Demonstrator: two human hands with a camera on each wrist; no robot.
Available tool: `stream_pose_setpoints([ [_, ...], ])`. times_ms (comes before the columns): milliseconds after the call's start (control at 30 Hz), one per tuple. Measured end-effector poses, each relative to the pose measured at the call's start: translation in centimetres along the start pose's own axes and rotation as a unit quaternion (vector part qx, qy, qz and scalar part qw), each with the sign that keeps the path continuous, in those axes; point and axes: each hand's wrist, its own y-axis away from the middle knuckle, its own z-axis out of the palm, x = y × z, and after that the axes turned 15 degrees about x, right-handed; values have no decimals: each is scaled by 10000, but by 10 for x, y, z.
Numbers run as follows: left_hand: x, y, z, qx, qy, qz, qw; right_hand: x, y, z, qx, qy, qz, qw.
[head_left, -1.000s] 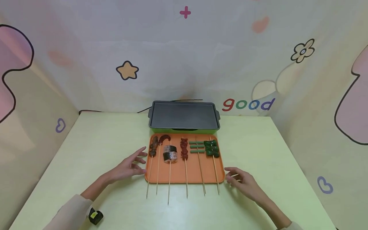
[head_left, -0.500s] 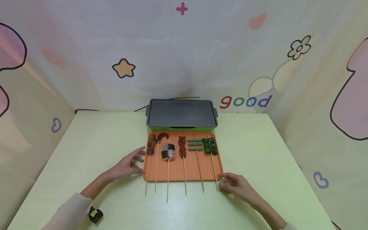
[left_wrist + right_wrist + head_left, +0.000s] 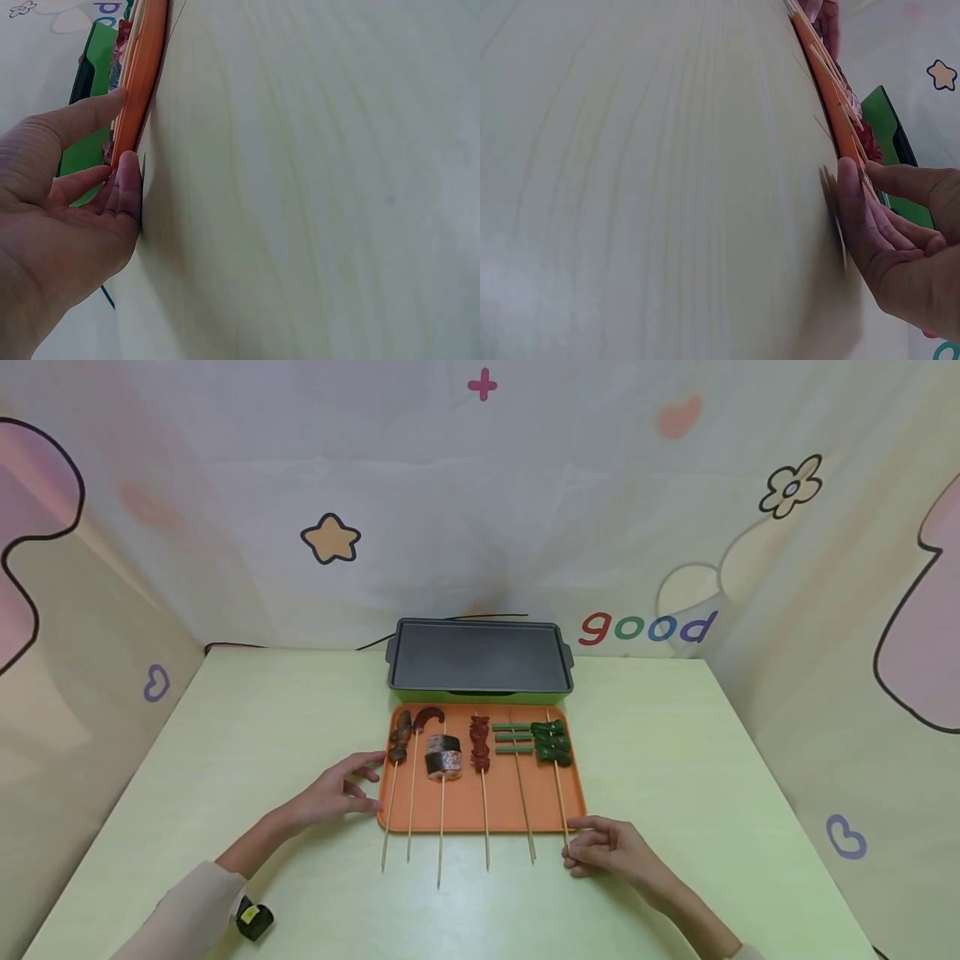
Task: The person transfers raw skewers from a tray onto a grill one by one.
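Note:
An orange tray [image 3: 465, 817] bears several skewers of toy-like food, their sticks jutting past the front rim. My left hand [image 3: 335, 792] touches the tray's left edge with loosely spread fingers and thumb, as the left wrist view also shows. At the front right corner, my right hand [image 3: 609, 850] pinches the stick end of the green pepper skewer [image 3: 552, 745] between thumb and fingers. Beside that skewer lies one with green stalks [image 3: 513, 739], then a dark red meat skewer [image 3: 480, 745]. Farther left are a black-and-white roll skewer [image 3: 443, 758], a curled reddish one [image 3: 428, 718] and a brown one [image 3: 400, 739].
A dark grill plate [image 3: 480, 656] on a green base stands right behind the tray, near the back wall, with a black cord behind it. The pale table [image 3: 697, 760] extends on both sides. A black object [image 3: 255, 922] with a yellow patch is beside my left sleeve.
My right hand has moved left and slightly down, from beside the tray's right edge to the green pepper skewer's stick end, and taken hold of it. My left hand stays at the tray's left edge.

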Motion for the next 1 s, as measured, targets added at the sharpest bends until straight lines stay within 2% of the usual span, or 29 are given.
stream_pose_setpoints([
  [233, 5, 1, 1, -8, 77, -29, 10000, 3, -2, 2, -25, -224, 52, 9997],
  [467, 6, 1, 1, -50, 153, -31, 9999, 1, -2, 3, 7, -367, 283, 9989],
  [1000, 2, 0, 0, -41, 53, -66, 10000, 0, 0, 5, 322, -275, 401, 9983],
])
